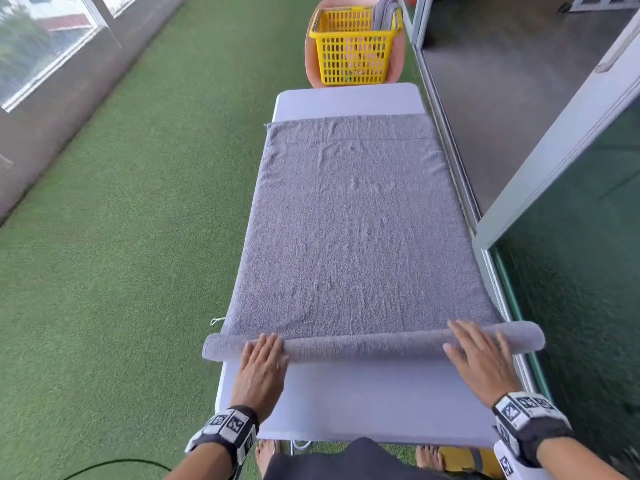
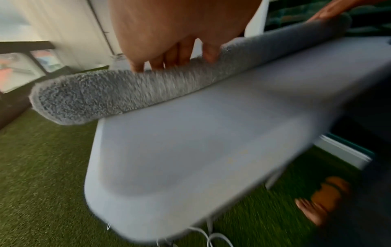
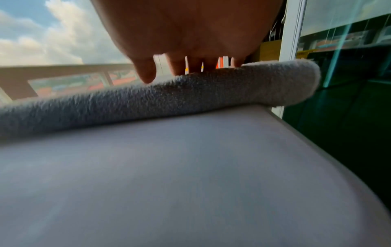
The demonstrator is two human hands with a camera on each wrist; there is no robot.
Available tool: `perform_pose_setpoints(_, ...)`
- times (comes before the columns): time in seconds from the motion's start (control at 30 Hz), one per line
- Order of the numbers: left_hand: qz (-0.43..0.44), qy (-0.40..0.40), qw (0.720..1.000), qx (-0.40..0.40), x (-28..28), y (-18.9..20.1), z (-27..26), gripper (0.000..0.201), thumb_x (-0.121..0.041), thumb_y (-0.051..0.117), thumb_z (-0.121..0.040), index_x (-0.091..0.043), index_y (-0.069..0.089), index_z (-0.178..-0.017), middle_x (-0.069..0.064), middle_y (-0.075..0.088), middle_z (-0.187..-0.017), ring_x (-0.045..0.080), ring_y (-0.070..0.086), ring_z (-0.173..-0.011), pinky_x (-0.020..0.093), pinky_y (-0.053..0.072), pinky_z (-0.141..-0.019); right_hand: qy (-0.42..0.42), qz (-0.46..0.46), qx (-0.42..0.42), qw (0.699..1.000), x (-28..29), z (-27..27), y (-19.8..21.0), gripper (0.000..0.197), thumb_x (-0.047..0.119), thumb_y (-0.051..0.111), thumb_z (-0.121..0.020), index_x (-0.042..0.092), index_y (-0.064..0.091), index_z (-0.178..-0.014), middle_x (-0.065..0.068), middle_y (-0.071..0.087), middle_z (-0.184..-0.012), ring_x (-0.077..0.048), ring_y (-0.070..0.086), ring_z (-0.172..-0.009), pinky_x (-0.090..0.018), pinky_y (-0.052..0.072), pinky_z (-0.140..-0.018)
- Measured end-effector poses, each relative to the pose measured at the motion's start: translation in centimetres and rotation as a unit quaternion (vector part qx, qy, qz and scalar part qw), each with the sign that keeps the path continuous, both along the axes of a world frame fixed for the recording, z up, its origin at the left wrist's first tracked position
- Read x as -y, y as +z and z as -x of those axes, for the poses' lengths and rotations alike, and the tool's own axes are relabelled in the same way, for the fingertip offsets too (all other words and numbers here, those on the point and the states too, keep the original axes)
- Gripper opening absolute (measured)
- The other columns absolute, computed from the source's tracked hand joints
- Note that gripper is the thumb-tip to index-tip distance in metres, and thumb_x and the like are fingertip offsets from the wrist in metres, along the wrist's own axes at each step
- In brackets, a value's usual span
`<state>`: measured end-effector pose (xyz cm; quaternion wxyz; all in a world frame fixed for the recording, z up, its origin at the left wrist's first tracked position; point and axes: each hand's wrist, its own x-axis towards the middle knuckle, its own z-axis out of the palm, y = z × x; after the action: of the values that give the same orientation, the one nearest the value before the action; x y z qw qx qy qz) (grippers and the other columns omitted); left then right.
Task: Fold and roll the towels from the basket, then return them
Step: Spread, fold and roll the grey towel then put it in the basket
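Note:
A grey towel (image 1: 353, 230) lies flat along the white table (image 1: 374, 403), and its near end is wound into a thin roll (image 1: 367, 344) (image 2: 118, 90) (image 3: 160, 98) that overhangs both table edges. My left hand (image 1: 263, 355) (image 2: 169, 55) presses flat on the roll's left part with straight fingers. My right hand (image 1: 478, 348) (image 3: 190, 63) lies flat on the roll's right part, fingers spread. A yellow basket (image 1: 353, 46) stands on a pink chair beyond the table's far end, with more grey towels (image 1: 384, 12) at its right side.
Green artificial turf (image 1: 138, 237) spreads on the left. A glass sliding door with a white frame (image 1: 554, 161) runs close along the table's right side. My bare feet (image 1: 266, 452) and a black cable (image 1: 114, 465) are under the near edge.

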<state>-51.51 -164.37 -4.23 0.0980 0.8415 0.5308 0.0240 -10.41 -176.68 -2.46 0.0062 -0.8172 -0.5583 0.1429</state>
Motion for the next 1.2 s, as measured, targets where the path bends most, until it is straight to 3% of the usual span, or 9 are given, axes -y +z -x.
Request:
perform_pose_setpoints(0.07,0.004,-0.042,0.999,-0.02,1.0,-0.5,0.6,0.054,-0.04,0.06,-0.081,-0.009,0.06,-0.126,0.006,0.061,-0.128,0.025,0.056,-0.121,0.039,0.016,-0.11,0.02,0.051,-0.011,0.998,1.7,0.5,-0.4,0.06,0.046,0.051,-0.093,0.032,0.03,-0.147,0.015,0.032,-0.15,-0.013,0.024,-0.143,-0.039,-0.004,-0.115)
perform_pose_setpoints(0.17,0.018,-0.031,0.999,-0.006,1.0,0.0,0.7,0.048,-0.023,0.083,-0.059,-0.018,0.069,-0.105,-0.002,0.07,-0.103,0.02,0.066,-0.096,0.036,0.028,-0.102,0.02,0.064,-0.017,0.998,2.7,1.0,-0.2,0.056,0.022,0.074,-0.071,0.032,0.056,-0.123,0.009,0.058,-0.122,-0.02,0.052,-0.121,-0.045,0.026,-0.11)
perform_pose_setpoints(0.23,0.002,-0.033,0.999,0.01,0.0,0.7,0.3,0.021,-0.022,0.07,-0.067,-0.025,0.064,-0.087,-0.009,0.064,-0.084,0.015,0.061,-0.078,0.035,0.041,-0.09,0.01,0.061,-0.011,0.998,1.5,0.7,0.5,0.044,0.024,0.069,-0.072,0.034,0.059,-0.113,0.011,0.058,-0.112,-0.017,0.054,-0.112,-0.042,0.027,-0.104)
perform_pose_setpoints(0.3,-0.02,-0.031,0.999,0.018,-1.2,0.7,-0.2,0.022,-0.019,0.048,-0.078,-0.021,0.062,-0.094,-0.003,0.065,-0.093,0.019,0.062,-0.087,0.045,0.044,-0.094,0.007,0.035,0.007,0.999,-0.1,0.0,0.9,0.041,0.029,0.06,-0.08,0.035,0.058,-0.121,0.011,0.056,-0.124,-0.014,0.05,-0.118,-0.045,0.021,-0.108)
perform_pose_setpoints(0.43,-0.034,-0.03,0.999,0.004,-1.4,-0.2,-0.4,0.051,-0.017,0.05,-0.089,-0.005,0.045,-0.138,0.009,0.048,-0.141,0.029,0.042,-0.133,0.037,0.005,-0.114,0.005,-0.016,-0.006,1.0,-0.2,-0.9,0.5,0.049,0.043,0.054,-0.092,0.032,0.047,-0.139,0.008,0.046,-0.144,-0.015,0.042,-0.134,-0.046,0.01,-0.113)
perform_pose_setpoints(0.63,-0.001,-0.044,0.999,0.011,0.6,-0.1,0.2,0.044,-0.008,0.052,-0.071,-0.013,0.061,-0.114,0.003,0.068,-0.109,0.025,0.063,-0.104,0.036,0.025,-0.106,-0.002,-0.004,-0.04,0.999,3.6,1.1,-1.0,0.053,0.014,0.073,-0.073,0.026,0.062,-0.123,0.007,0.062,-0.123,-0.017,0.055,-0.119,-0.042,0.019,-0.114)
perform_pose_setpoints(0.93,-0.019,-0.082,0.996,0.022,6.7,-0.2,3.6,0.043,-0.006,0.035,-0.076,-0.009,0.063,-0.11,0.005,0.065,-0.102,0.025,0.061,-0.095,0.039,0.033,-0.102,0.039,-0.055,-0.021,0.997,11.3,4.1,-1.6,0.048,0.001,0.057,-0.083,0.018,0.06,-0.128,0.005,0.063,-0.121,-0.018,0.058,-0.112,-0.039,0.022,-0.108)
perform_pose_setpoints(1.07,0.007,-0.069,0.997,0.021,5.5,0.5,3.2,0.036,-0.006,0.034,-0.077,-0.016,0.06,-0.1,-0.001,0.064,-0.089,0.019,0.059,-0.081,0.036,0.046,-0.084,0.018,-0.019,-0.021,0.999,9.4,3.1,-0.6,0.037,0.005,0.053,-0.088,0.02,0.065,-0.119,0.006,0.066,-0.112,-0.019,0.06,-0.103,-0.039,0.03,-0.098)
perform_pose_setpoints(1.2,0.054,0.007,0.999,0.005,2.2,1.9,1.6,0.022,-0.004,0.056,-0.081,-0.016,0.053,-0.099,0.0,0.059,-0.086,0.019,0.052,-0.074,0.035,0.049,-0.069,-0.035,-0.025,-0.021,0.999,5.1,2.5,1.1,0.032,0.008,0.074,-0.072,0.024,0.066,-0.099,0.001,0.06,-0.095,-0.025,0.056,-0.087,-0.042,0.04,-0.08)
